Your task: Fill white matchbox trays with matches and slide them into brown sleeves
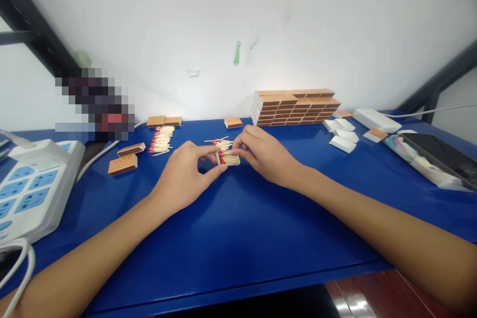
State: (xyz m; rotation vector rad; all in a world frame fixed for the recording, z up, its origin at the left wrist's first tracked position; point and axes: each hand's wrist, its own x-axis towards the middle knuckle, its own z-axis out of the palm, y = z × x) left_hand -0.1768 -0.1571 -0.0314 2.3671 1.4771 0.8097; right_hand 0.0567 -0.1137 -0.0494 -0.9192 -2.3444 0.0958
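My left hand [189, 173] grips a small white matchbox tray [218, 158] by its left end, between thumb and fingers. Red-headed matchsticks [229, 159] lie in the tray, with their heads toward my left hand. My right hand [257, 150] is closed in a pinch at the tray's right end, its fingertips on the pale ends of matchsticks. Just behind the tray is a loose pile of matchsticks [222, 143], partly covered by my hands. A larger bunch of matchsticks [161, 139] lies to the left.
Stacked matchboxes [298, 108] stand against the wall. Single matchboxes [233, 122] lie at the back and matchboxes [122, 164] at left. White empty trays [343, 143], a phone [443, 151] and a white adapter [376, 120] are at right. A power strip [55, 198] fills the left edge.
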